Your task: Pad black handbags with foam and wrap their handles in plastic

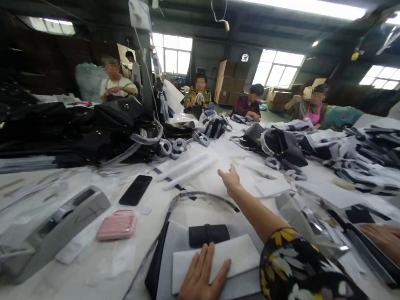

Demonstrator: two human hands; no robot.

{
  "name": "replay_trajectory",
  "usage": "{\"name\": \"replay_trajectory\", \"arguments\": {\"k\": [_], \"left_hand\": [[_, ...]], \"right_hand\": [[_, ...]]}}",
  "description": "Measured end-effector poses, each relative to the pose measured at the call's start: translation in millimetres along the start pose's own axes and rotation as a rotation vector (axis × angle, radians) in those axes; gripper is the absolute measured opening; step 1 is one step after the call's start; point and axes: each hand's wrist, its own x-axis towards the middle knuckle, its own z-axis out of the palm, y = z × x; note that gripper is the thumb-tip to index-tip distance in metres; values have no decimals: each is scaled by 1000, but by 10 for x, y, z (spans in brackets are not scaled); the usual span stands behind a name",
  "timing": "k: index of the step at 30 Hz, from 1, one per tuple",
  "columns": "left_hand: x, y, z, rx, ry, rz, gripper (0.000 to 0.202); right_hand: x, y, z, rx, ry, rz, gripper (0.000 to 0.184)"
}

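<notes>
In the head view, the person's left hand (200, 286) lies flat, palm down, its fingers extended and gripping nothing, on a folded rectangular sheet of white padding (240, 254). That padding rests on a black handbag with a thin, looped handle (154, 273), which lies at the bottom centre of the white-covered worktable (79, 274); a short black strap piece (198, 236) shows just beyond the padding. The right hand (231, 180), its arm in a black sleeve with yellow and white flowers (320, 296), stretches forward past the handle, fingers apart from the thumb with nothing visible between them, near long, translucent white rolls (190, 170). Left of the bag are a small pink ribbed pouch (117, 226), a black smartphone (135, 190) and a grey tape dispenser (66, 228). At the right edge, a co-worker's blurred hands (393, 242) rest over dark material.
</notes>
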Motion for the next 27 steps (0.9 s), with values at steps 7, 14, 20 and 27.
{"name": "replay_trajectory", "arguments": {"k": [7,14,20,27], "left_hand": [[34,29,81,36,150,-31,62],[124,47,269,101,389,-65,48],[104,14,269,129,375,-59,54],[85,-27,-230,-73,-197,-16,94]], "right_hand": [[348,170,514,-472,-383,-581,56],[791,21,1185,-831,-407,-642,49],[789,-346,991,-901,-355,-764,18],[-64,-597,-119,-722,-290,-738,47]]}}
